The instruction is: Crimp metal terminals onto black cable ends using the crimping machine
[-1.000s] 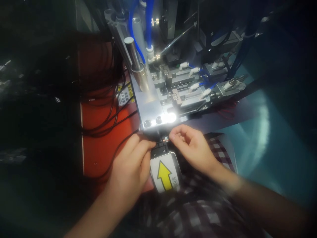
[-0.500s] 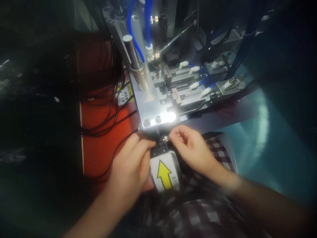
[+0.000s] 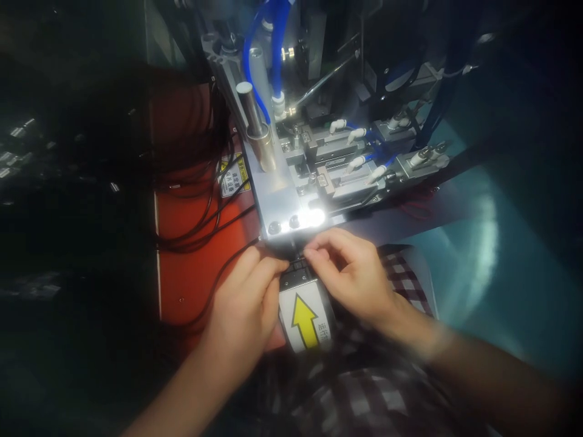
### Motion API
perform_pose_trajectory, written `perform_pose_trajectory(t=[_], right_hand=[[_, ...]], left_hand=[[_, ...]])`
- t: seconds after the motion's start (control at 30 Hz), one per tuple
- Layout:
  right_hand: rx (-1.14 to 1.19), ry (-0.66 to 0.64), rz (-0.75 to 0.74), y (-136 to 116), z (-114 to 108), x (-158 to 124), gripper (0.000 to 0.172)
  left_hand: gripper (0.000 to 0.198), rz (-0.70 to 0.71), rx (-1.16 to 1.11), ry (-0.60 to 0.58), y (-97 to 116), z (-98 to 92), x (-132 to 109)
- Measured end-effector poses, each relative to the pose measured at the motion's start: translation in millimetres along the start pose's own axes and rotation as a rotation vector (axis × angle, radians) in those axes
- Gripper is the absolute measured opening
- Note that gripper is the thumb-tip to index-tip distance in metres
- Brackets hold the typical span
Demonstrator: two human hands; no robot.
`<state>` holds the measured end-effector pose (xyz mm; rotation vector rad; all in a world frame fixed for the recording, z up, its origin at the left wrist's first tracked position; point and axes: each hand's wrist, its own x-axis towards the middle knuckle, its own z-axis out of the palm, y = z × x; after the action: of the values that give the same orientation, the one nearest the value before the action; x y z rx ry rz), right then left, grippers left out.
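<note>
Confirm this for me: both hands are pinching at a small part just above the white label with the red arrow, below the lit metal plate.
Not quite: the arrow on the white label is yellow, not red, as the head view shows. The rest holds: the left hand and right hand meet with fingertips at a small dark part just above that label, below the brightly lit metal plate.

Cables [image 3: 200, 206] lie left of the metal plate [image 3: 277, 200]; the arrow label [image 3: 305, 315] sits before it, both hands [image 3: 241, 303] flanking.
</note>
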<state>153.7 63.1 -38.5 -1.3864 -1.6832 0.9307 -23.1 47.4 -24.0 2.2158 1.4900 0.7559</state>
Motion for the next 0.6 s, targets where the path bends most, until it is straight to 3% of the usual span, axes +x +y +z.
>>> perform_pose_trajectory(t=[0.43,0.6], right_hand=[[-0.123,-0.028,0.13,-4.4,-1.6,-0.5,0.014],[-0.033,-0.111,0.251,-1.5,-5.3,2.6,0.016]], left_hand=[[0.019,0.012,0.039,0.003,-0.6,-1.3,-1.2],[0.018,0.026,0.046,0.003,-1.6,-0.8,-1.3]])
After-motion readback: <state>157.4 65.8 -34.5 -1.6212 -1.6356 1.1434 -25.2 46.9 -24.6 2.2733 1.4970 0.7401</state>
